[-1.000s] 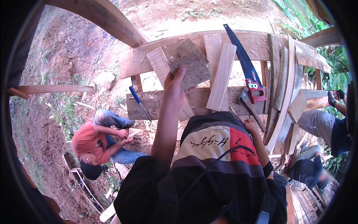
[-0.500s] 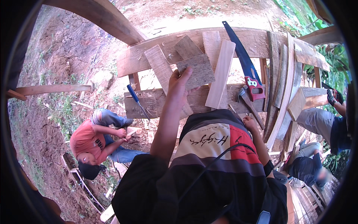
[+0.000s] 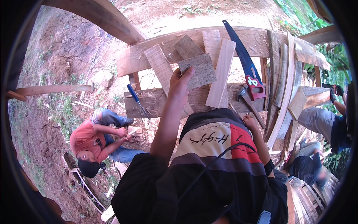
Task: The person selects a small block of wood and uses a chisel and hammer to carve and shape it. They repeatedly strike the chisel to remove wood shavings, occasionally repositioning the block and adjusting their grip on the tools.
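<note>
Our left hand (image 3: 181, 83) grips a grey board piece (image 3: 197, 71) | right hand (image 3: 250, 121) rests loosely curled, empty, near hammer (image 3: 249, 101) | handsaw (image 3: 244, 63) lies alongside

— Do we see any packages, signs or screens on the timber frame (image 3: 156, 99)?

— None that we can find. Nothing boxed or wrapped lies along its edges, and no sign or screen stands anywhere around it.

— And labels?

— Only one that we can make out: a small pale patch on the red handle of the saw (image 3: 254, 83), near the frame's right end. It is too small for us to tell more.
</note>
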Tool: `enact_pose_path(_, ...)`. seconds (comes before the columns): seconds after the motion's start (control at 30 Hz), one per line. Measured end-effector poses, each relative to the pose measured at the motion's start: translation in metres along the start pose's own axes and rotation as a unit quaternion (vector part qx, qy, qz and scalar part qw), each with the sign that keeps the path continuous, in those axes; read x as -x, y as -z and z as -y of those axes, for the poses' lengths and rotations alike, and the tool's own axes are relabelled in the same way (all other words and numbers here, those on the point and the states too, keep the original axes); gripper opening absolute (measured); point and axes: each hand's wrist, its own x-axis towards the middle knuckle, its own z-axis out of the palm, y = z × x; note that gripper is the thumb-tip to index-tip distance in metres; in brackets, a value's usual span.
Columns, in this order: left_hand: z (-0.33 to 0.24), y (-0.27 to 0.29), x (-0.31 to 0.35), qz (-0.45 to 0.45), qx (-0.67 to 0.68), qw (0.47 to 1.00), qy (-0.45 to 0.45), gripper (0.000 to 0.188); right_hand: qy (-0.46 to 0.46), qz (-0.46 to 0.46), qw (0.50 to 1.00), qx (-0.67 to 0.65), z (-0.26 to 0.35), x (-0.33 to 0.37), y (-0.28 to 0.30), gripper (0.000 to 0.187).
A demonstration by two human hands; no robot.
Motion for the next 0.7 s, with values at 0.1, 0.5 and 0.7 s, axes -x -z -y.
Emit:
enact_pose_path(0.1,-0.001,-0.002,0.003,-0.009,0.004,1.000,0.004,0.039,0.002,0.005,1.000,0.005,-0.001,-0.003,-0.001,0.033)
enact_pose_path(0.5,0.012,0.000,0.007,-0.007,-0.027,0.999,0.046,0.044,0.053,0.026,0.997,0.041,0.044,0.011,0.010,0.037)
enact_pose_path(0.7,0.034,0.006,0.001,0.014,0.000,1.000,0.028,0.042,0.077,0.049,0.993,0.077,0.066,0.020,0.017,0.037)
